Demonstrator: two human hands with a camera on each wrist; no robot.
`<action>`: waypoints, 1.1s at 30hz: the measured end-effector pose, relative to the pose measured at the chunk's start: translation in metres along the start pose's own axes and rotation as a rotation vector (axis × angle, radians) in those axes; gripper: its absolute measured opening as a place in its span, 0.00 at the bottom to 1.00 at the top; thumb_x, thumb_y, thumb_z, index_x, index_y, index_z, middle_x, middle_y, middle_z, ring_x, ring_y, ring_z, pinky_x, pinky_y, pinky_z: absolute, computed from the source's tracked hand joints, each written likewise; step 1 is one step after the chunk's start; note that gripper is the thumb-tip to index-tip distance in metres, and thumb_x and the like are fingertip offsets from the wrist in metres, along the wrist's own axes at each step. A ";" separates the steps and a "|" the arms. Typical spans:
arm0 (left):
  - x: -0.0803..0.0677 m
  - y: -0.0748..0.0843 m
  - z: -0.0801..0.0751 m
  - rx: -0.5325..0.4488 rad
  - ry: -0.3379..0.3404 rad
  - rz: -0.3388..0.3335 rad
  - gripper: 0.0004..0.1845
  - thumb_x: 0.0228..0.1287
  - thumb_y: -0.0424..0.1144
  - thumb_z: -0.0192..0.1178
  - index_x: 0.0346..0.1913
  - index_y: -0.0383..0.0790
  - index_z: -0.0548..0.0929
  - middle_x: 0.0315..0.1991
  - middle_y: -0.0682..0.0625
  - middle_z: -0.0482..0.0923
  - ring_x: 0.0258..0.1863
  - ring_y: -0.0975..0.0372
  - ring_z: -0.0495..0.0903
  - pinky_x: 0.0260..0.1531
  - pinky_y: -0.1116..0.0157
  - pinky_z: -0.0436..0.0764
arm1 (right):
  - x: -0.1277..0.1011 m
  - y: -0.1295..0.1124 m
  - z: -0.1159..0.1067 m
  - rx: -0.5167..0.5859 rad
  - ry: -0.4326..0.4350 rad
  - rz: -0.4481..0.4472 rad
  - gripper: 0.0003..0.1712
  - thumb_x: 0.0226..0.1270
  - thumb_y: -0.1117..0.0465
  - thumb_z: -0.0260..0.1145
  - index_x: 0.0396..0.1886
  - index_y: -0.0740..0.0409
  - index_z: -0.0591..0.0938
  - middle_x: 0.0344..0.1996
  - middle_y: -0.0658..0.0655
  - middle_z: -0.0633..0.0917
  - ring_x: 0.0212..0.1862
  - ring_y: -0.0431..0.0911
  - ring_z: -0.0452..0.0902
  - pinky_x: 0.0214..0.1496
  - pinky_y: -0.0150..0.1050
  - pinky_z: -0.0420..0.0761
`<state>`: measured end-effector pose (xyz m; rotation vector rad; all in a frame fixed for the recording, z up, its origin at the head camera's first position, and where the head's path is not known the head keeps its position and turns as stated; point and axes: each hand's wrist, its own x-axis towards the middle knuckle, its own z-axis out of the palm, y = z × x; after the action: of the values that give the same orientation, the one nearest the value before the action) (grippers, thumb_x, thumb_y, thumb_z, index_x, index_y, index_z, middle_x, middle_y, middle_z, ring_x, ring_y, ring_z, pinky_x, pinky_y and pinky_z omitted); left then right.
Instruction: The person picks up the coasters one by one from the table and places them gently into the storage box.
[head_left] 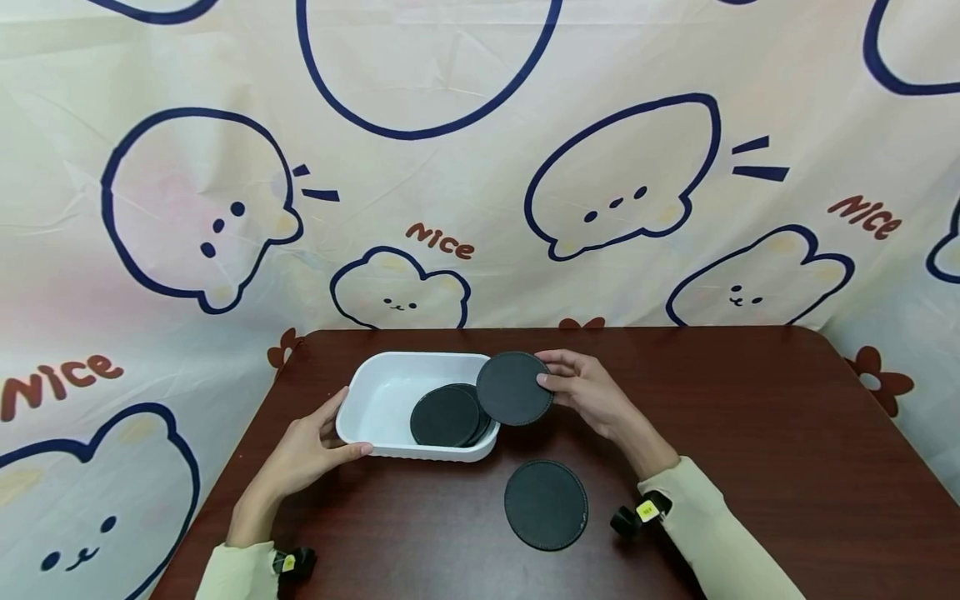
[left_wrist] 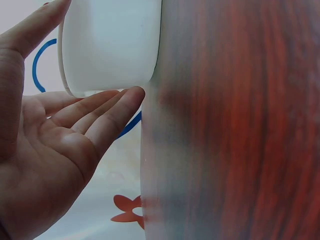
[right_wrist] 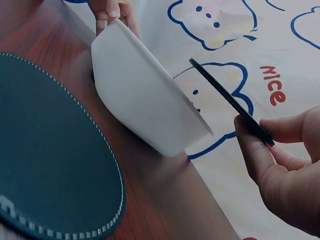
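Left hand (head_left: 307,454): fingers straight, together, bracing the white tray (head_left: 360,417) against sliding.
Right hand (head_left: 588,392): pinches raised coaster (head_left: 514,388) by its edge, over the tray's right rim.
Stacked coasters (head_left: 446,415): inside tray.
Spare coaster (head_left: 546,504): flat on table (head_left: 787,433).

You sit at a staged recording corner, not a lived-in room: a cream cartoon-bear backdrop cloth (head_left: 465,167) fills the upper frame behind a dark brown wooden table (head_left: 750,433).
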<state>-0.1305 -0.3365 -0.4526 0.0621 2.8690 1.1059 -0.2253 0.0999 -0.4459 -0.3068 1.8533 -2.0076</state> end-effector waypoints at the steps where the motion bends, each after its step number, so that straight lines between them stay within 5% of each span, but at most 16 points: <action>1: 0.000 0.000 0.000 0.001 -0.003 0.002 0.62 0.60 0.57 0.80 0.86 0.33 0.54 0.78 0.26 0.67 0.62 0.40 0.87 0.55 0.51 0.90 | 0.002 0.000 0.002 0.003 -0.002 -0.001 0.31 0.81 0.67 0.63 0.79 0.66 0.69 0.60 0.63 0.85 0.50 0.40 0.89 0.55 0.34 0.90; 33: 0.000 -0.002 -0.001 -0.014 0.002 -0.003 0.62 0.61 0.57 0.80 0.86 0.34 0.54 0.78 0.27 0.68 0.61 0.40 0.88 0.54 0.53 0.91 | 0.028 -0.001 0.061 0.060 -0.018 0.037 0.27 0.82 0.71 0.60 0.77 0.65 0.72 0.62 0.69 0.83 0.51 0.43 0.89 0.58 0.39 0.91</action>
<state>-0.1311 -0.3386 -0.4537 0.0553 2.8618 1.1260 -0.2255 0.0328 -0.4415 -0.2714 1.7708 -2.0251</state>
